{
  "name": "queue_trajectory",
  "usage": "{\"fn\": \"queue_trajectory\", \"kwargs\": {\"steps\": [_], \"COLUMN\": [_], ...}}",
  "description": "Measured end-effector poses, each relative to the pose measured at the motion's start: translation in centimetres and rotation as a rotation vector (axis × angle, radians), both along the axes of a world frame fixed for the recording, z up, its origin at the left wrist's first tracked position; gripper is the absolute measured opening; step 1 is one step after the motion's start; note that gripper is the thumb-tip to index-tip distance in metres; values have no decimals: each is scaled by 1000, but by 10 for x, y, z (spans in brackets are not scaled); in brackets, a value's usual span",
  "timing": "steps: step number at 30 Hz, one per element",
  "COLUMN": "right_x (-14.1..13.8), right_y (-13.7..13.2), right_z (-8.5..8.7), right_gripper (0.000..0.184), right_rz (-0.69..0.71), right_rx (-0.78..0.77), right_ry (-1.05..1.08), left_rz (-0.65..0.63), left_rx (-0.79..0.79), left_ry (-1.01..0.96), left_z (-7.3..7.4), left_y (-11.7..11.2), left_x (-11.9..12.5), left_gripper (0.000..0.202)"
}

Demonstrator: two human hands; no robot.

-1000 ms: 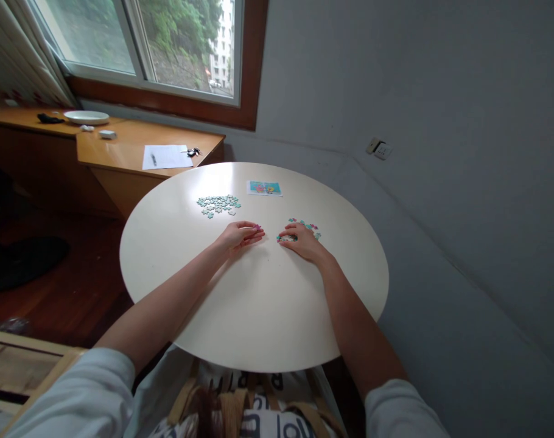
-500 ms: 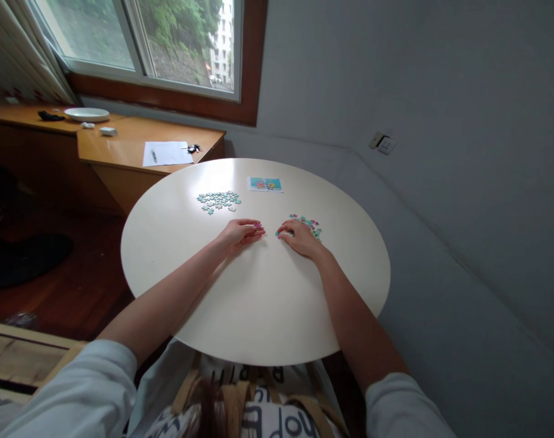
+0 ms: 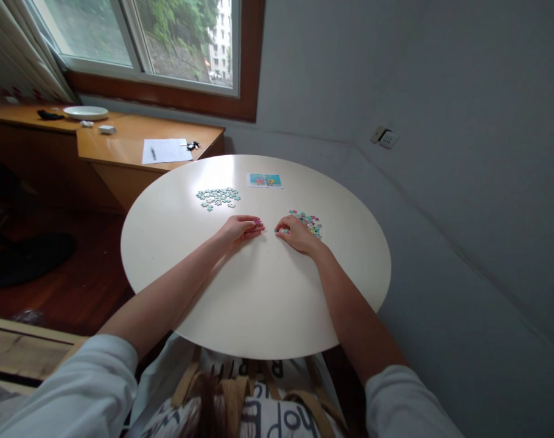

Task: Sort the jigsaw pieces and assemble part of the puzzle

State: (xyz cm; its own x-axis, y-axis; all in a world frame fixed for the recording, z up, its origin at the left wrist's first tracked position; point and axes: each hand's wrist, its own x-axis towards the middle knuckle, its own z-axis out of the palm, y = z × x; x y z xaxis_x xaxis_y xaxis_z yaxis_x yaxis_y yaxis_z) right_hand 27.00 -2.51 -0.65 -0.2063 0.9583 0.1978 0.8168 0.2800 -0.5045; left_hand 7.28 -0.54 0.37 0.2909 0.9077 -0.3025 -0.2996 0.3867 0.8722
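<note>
Over the middle of the white round table, my left hand (image 3: pixel 240 229) pinches a pinkish-purple jigsaw puzzle piece (image 3: pixel 257 222) between thumb and fingers. My right hand (image 3: pixel 296 232) is at the near left side of a loose heap of colourful puzzle pieces (image 3: pixel 314 224), partly covering it. Its thumb and fingertips are closed on a small teal puzzle piece (image 3: pixel 276 230), at or just above the tabletop. A second group of pale teal puzzle pieces (image 3: pixel 218 196) lies spread out beyond my left hand. Behind both hands rests a small picture card (image 3: pixel 265 180) with a blue background.
The round table (image 3: pixel 254 304) reaches close to my body. Behind it on the left, a wooden desk (image 3: pixel 135 128) carries a paper sheet (image 3: pixel 165 151) with a pen, keys (image 3: pixel 193 145), a small white box (image 3: pixel 107 129) and a white plate (image 3: pixel 86 112). A grey wall stands on the right.
The view has tilted slightly. My left hand keeps the purple piece, and my right fingers have shifted slightly around the teal piece beside the heap.
</note>
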Motion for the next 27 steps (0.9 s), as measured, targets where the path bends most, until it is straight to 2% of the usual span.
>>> {"fn": "queue_trajectory", "kwargs": {"steps": [6,10,16,20,24,27], "right_x": [-1,-2,-3,-6,-13,-19], "right_y": [0,-1,-3,-3,4,10], "right_z": [2,4,4,2,-5,-11], "right_gripper": [18,13,16,14,7,17], "right_rz": [-84,-72,-30,-6,6,-6], "right_rx": [-6,-23,-26,-58,-79,-54], "right_ry": [-11,-21,63,225,494,717], "left_rz": [-13,-11,-2,-15,-29,-45], "left_rx": [17,7,1,17,39,55], "left_ry": [2,0,4,5,15,26], "left_z": [1,1,0,1,3,3], "left_y": [-1,0,1,0,-3,-4], "left_x": [0,0,1,0,0,0], "left_gripper": [13,12,11,10,9,8]}}
